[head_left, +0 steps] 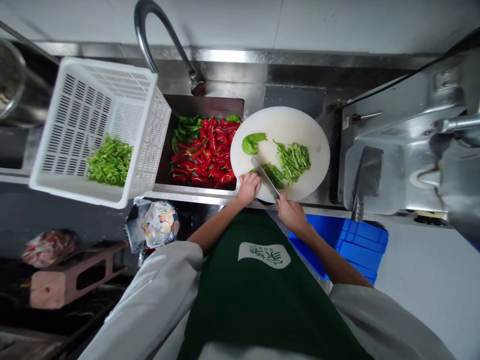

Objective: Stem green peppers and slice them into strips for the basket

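A round white cutting board (275, 120) lies on the steel counter. My right hand (291, 214) is closed around the handle of a knife (264, 177), whose broad blade points up and left across the board. Just left of the blade, my left hand (249, 187) presses curled fingers on a green pepper, which they mostly hide. Sliced green pepper (274, 176) lies against the blade's right side, and a larger pile of green pepper strips (294, 161) sits beyond it. One curved whole green pepper (253, 143) rests at the board's upper left.
Red peppers (210, 150) and some green ones fill the sink basin left of the board. A white perforated basket (144, 150) holding cut green pepper (110, 160) stands farther left. The faucet (168, 35) arches behind. A cleaver (368, 175) lies at right, above a blue crate (362, 245).
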The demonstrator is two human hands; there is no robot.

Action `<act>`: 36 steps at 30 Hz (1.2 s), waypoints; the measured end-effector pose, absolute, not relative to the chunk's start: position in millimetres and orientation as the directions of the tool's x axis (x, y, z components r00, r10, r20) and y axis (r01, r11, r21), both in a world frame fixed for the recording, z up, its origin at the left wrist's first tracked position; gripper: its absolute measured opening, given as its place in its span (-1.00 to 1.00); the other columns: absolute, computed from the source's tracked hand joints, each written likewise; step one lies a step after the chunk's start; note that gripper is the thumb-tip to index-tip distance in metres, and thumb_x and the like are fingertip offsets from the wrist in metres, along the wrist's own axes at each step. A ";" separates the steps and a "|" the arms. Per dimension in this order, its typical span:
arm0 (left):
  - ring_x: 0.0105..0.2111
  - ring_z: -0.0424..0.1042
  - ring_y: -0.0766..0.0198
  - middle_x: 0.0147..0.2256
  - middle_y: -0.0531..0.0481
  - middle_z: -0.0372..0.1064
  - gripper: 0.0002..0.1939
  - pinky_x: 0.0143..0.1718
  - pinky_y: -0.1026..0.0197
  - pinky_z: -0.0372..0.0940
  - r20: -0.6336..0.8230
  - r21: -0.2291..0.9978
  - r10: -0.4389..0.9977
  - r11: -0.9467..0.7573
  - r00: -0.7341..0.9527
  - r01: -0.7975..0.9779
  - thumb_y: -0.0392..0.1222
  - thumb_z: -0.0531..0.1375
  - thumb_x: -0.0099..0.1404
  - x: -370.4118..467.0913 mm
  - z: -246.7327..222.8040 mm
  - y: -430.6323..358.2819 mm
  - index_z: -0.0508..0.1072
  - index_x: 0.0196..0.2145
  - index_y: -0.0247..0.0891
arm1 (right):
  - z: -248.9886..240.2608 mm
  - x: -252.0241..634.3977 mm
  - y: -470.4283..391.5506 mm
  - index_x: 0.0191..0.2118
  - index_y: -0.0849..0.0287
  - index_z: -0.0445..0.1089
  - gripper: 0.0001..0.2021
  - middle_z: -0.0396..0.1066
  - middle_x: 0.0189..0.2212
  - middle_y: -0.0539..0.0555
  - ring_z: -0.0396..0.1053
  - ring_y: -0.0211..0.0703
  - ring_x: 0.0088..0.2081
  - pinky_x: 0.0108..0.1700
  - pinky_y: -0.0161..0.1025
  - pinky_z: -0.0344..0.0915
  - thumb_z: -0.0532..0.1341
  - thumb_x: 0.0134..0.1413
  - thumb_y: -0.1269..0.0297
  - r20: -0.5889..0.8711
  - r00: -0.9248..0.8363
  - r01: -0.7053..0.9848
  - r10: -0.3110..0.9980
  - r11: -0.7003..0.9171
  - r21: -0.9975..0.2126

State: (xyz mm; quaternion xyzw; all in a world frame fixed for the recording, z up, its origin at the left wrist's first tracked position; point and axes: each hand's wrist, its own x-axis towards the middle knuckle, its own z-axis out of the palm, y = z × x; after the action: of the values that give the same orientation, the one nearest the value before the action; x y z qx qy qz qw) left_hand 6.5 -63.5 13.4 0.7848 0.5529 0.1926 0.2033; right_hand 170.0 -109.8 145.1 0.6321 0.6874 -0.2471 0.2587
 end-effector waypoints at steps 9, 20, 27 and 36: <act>-0.11 0.31 0.11 -0.13 -0.17 0.35 -0.77 -0.03 0.02 0.30 0.254 0.658 0.946 -0.321 0.201 0.682 -0.16 0.05 0.44 -23.6 7.8 -50.1 0.46 -0.12 -0.29 | 138.1 188.4 -94.8 0.11 0.28 0.17 -0.66 0.52 -0.19 0.32 0.50 0.06 -0.12 -0.15 -0.21 0.25 -0.13 0.41 0.20 -0.659 -0.053 0.999 0.750 0.037 -0.038; -0.16 0.34 0.16 -0.22 -0.07 0.31 -0.71 -0.08 0.10 0.35 0.093 0.647 0.897 -0.384 0.433 0.658 -0.28 -0.05 0.45 -14.0 8.3 -43.5 0.47 -0.20 -0.23 | 146.6 215.3 -109.0 0.03 0.30 0.21 -0.68 0.53 -0.33 0.28 0.53 0.06 -0.23 -0.23 -0.21 0.26 -0.15 0.41 0.25 -0.671 -0.122 0.979 0.731 0.200 0.040; -0.14 0.30 0.17 -0.19 -0.07 0.32 -0.73 -0.05 0.11 0.31 0.062 0.624 0.921 -0.336 0.384 0.706 -0.28 -0.06 0.45 -5.8 2.5 -52.8 0.43 -0.15 -0.23 | 144.3 211.1 -106.5 0.06 0.33 0.19 -0.67 0.53 -0.32 0.29 0.53 0.10 -0.21 -0.21 -0.18 0.26 -0.15 0.40 0.27 -0.686 -0.155 0.973 0.711 0.229 0.018; -0.16 0.30 0.15 -0.19 -0.11 0.32 -0.73 -0.07 0.08 0.34 0.167 0.570 0.912 -0.399 0.374 0.719 -0.25 -0.08 0.47 -3.4 -0.2 -55.1 0.42 -0.16 -0.24 | 149.3 206.5 -110.2 0.04 0.30 0.17 -0.70 0.53 -0.33 0.27 0.53 0.06 -0.22 -0.24 -0.22 0.24 -0.16 0.41 0.27 -0.700 -0.146 0.980 0.699 0.199 -0.006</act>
State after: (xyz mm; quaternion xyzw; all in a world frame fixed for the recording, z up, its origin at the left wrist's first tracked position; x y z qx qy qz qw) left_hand -3.4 -55.1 -0.2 0.8028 0.5079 0.2345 0.2064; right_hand 206.5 -110.2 149.3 0.5848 0.7176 -0.2413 0.2913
